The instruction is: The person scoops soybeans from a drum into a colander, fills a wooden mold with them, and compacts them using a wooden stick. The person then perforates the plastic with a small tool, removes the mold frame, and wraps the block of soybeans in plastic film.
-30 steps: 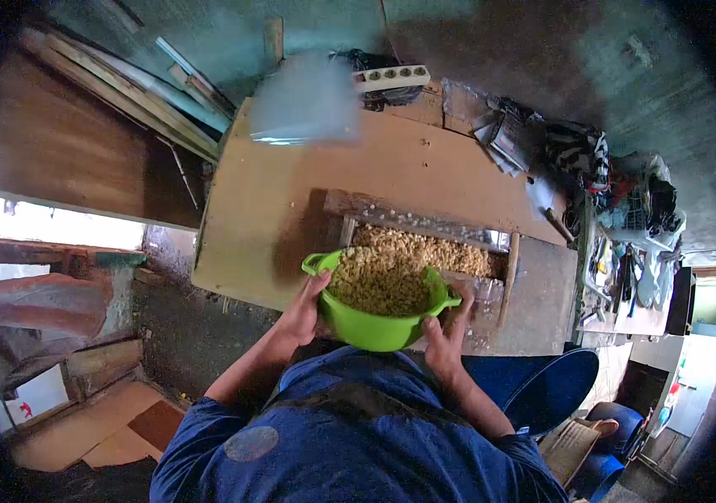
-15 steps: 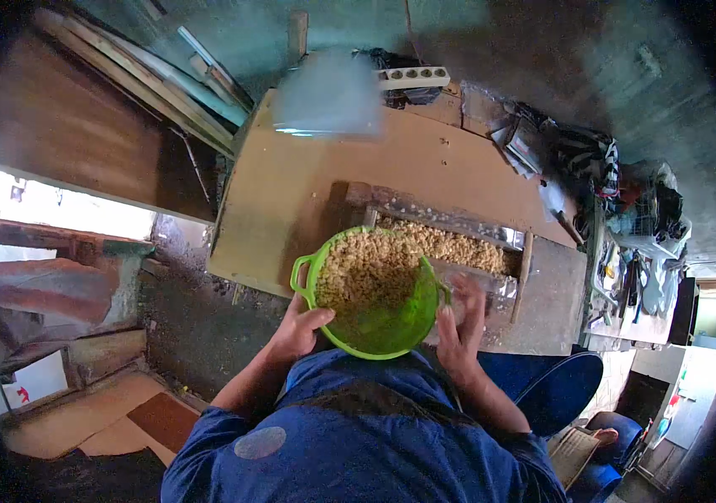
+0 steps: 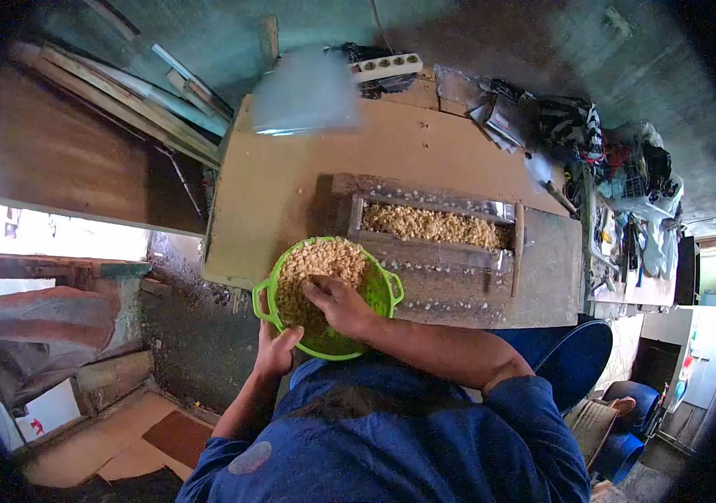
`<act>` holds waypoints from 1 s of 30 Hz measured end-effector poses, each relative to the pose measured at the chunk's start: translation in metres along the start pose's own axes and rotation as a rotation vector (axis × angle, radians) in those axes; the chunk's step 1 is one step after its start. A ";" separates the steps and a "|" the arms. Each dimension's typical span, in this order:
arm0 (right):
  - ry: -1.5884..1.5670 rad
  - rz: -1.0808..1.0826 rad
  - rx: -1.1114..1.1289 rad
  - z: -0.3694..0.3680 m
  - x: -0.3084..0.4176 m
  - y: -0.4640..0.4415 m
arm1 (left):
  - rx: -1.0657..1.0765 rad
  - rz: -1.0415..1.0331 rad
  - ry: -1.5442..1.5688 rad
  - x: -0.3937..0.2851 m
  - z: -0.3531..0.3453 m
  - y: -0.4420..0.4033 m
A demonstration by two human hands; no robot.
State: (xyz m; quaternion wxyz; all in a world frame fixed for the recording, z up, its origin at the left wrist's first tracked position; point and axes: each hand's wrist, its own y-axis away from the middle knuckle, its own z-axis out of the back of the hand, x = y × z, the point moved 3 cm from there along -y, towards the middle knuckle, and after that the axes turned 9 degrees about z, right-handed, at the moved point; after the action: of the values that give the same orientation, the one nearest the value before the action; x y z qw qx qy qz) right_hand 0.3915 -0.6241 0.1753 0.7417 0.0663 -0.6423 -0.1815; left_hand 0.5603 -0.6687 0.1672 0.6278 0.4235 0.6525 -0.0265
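Observation:
A green two-handled colander (image 3: 316, 355) is held in front of my body, partly filled with pale, lumpy grains (image 3: 324, 260). My left hand (image 3: 276, 350) grips its near left rim below the handle, thumb over the edge. Inside the colander, my right hand (image 3: 337, 303) has its fingers curled into the grains; the fingertips are buried. Beyond it on the table, a long rectangular wooden frame (image 3: 437, 250) encloses a layer of similar grains (image 3: 433, 225).
The frame lies on the brown tabletop (image 3: 274, 176). A clear plastic sheet (image 3: 307, 92) and a power strip (image 3: 387, 67) are at the back. A blue barrel (image 3: 576, 360) stands by the table's near right corner. Tools and bags crowd the right side.
My right hand has left the colander's right handle and reached into the grains. The colander has shifted left and nearer, uncovering the whole wooden frame.

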 end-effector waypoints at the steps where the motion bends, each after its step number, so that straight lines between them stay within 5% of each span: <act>1: -0.071 -0.006 0.044 -0.004 0.001 -0.003 | -0.010 0.033 0.001 0.000 0.001 0.001; 5: -0.253 -0.110 0.095 -0.022 0.002 -0.005 | -0.034 0.158 0.175 -0.008 -0.003 0.007; 7: -0.642 -0.304 0.072 -0.029 -0.004 -0.004 | 0.007 0.089 0.175 0.004 0.006 0.000; 9: -0.751 -0.264 0.102 -0.039 -0.059 -0.018 | 0.058 -0.018 0.271 0.000 0.000 -0.004; 11: -0.861 -0.224 0.131 -0.032 -0.060 -0.019 | -0.064 0.162 0.138 -0.010 -0.004 0.000; 13: -0.936 -0.397 -0.030 -0.003 -0.011 -0.005 | 0.053 -0.105 0.021 0.025 0.014 -0.017; 14: -1.057 -0.456 -0.006 -0.001 -0.021 -0.006 | 0.063 -0.065 0.042 0.023 0.011 -0.018; 19: -1.135 -0.473 -0.023 0.032 -0.001 -0.005 | 0.060 -0.213 0.111 0.036 0.015 -0.029; 25: -1.064 -0.369 -0.229 0.081 0.026 -0.012 | -0.021 0.162 0.292 0.016 0.003 -0.026; 28: -1.078 -0.314 -0.258 0.114 -0.003 -0.028 | 0.080 -0.064 0.101 0.019 0.005 -0.032; 30: -0.994 -0.318 -0.312 0.133 -0.006 -0.037 | 0.034 0.120 0.232 0.013 0.004 -0.027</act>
State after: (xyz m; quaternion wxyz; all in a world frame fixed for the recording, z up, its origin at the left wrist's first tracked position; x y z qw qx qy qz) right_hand 0.2544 -0.6382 0.1797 0.3131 -0.0423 -0.8631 -0.3940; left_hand 0.5496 -0.6810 0.1419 0.5412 0.4724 0.6939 0.0493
